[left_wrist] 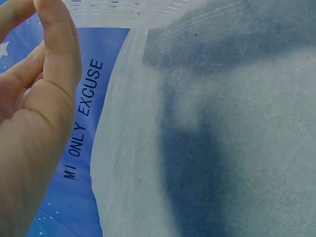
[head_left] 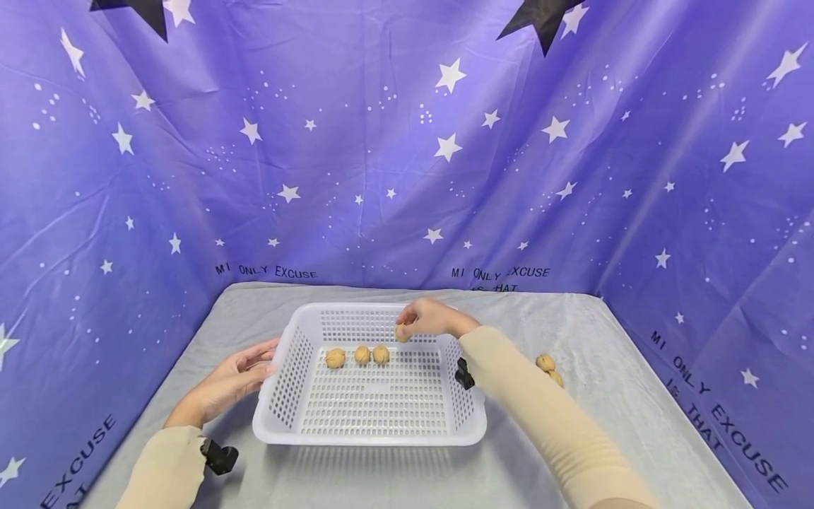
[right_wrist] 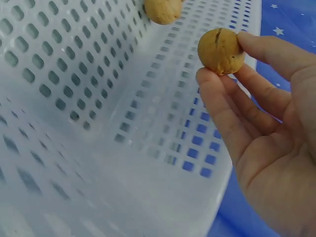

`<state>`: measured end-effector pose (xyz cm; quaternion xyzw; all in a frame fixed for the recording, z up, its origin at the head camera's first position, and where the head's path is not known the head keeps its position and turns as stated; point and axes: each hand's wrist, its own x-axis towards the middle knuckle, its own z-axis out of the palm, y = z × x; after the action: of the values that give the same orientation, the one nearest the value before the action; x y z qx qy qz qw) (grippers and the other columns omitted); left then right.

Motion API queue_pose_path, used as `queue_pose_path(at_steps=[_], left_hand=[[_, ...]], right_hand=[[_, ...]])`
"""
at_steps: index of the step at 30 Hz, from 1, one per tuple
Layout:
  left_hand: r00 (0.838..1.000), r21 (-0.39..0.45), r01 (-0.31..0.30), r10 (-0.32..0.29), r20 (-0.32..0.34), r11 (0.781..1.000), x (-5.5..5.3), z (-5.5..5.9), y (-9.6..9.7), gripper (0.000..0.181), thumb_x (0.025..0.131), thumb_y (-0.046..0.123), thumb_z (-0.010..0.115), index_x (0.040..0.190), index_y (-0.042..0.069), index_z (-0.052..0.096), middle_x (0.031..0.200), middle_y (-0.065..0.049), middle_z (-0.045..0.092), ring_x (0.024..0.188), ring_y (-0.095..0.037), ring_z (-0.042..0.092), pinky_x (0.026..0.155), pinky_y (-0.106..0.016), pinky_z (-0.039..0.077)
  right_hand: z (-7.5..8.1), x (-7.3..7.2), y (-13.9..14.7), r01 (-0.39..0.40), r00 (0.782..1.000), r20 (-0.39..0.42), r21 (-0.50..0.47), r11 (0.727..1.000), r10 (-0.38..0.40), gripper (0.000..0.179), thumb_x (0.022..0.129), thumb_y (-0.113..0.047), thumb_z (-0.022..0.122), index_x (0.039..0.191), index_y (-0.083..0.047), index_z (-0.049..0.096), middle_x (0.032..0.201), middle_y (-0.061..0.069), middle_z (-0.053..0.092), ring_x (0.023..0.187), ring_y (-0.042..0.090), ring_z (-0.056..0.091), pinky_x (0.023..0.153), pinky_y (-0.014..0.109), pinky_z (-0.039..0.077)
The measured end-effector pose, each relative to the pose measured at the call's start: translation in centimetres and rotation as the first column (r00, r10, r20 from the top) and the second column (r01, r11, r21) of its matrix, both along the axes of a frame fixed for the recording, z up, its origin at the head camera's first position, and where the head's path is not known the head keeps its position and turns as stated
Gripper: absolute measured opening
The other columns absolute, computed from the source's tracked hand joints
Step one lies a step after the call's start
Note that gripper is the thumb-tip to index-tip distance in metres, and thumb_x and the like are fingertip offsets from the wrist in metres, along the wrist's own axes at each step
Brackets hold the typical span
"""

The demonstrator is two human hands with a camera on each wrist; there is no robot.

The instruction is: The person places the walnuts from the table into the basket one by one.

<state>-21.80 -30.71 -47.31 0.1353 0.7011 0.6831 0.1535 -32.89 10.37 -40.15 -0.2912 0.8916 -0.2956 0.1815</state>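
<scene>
My right hand (head_left: 434, 317) pinches a walnut (right_wrist: 221, 51) between thumb and fingertips, over the back right part of a white plastic basket (head_left: 369, 438). Three more walnuts lie in a row toward the back of the basket floor, the leftmost walnut (head_left: 335, 358) slightly apart from the other two. At the basket's left side, my left hand (head_left: 232, 378) has its fingertips right at the rim, the fingers loosely extended. The left wrist view shows this hand (left_wrist: 47, 84) beside a perforated edge of the basket (left_wrist: 118, 15).
More walnuts (head_left: 545, 363) lie on the grey cloth-covered table (head_left: 610, 396) to the right of the basket, partly hidden behind my right sleeve (head_left: 540, 410). Purple curtains (head_left: 356, 141) with stars and lettering enclose the table at the back and both sides.
</scene>
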Motion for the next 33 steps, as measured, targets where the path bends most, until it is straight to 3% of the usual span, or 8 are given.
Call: queue_pose_path(at_steps=[11,18,25,33], left_hand=[[1.0,0.003,-0.003,0.003,0.005,1.0,0.0,-0.1,0.1,0.062,0.102,0.002,0.054,0.156,-0.004,0.024,0.139,-0.02,0.05,0.113,-0.02,0.063,0.095,-0.035,0.053],[1.0,0.009,0.002,-0.002,-0.002,1.0,-0.1,-0.1,0.0,0.061,0.102,0.002,0.054,0.156,-0.005,0.024,0.137,-0.021,0.05,0.112,-0.02,0.063,0.094,-0.035,0.054],[1.0,-0.009,-0.018,0.018,0.003,1.0,0.0,-0.1,0.1,0.061,0.102,0.003,0.054,0.156,-0.004,0.025,0.138,-0.02,0.05,0.112,-0.02,0.063,0.094,-0.036,0.054],[0.999,-0.022,-0.029,0.03,0.018,0.999,0.0,-0.1,0.2,0.062,0.102,0.004,0.056,0.156,-0.002,0.026,0.14,-0.021,0.048,0.113,-0.02,0.063,0.095,-0.035,0.053]], right_hand=[[-2.4,0.7,-1.3,0.095,0.991,0.089,0.062,0.994,-0.1,0.019,0.088,-0.017,0.078,0.104,-0.01,0.073,0.096,-0.003,0.069,0.095,0.016,0.062,0.095,0.043,0.05],[-3.5,0.7,-1.6,0.118,0.988,0.087,0.106,0.987,-0.127,0.023,0.086,-0.017,0.08,0.105,-0.009,0.073,0.095,-0.003,0.07,0.093,0.015,0.063,0.098,0.045,0.049],[-3.7,0.9,-1.7,0.149,0.982,0.095,0.126,0.981,-0.161,0.022,0.087,-0.021,0.079,0.106,-0.01,0.073,0.091,-0.002,0.069,0.081,0.014,0.065,0.089,0.037,0.053],[-2.3,0.9,-1.1,0.141,0.986,0.064,0.152,0.978,-0.153,0.033,0.088,-0.026,0.078,0.116,-0.01,0.071,0.112,0.001,0.068,0.108,0.022,0.061,0.099,0.046,0.049]])
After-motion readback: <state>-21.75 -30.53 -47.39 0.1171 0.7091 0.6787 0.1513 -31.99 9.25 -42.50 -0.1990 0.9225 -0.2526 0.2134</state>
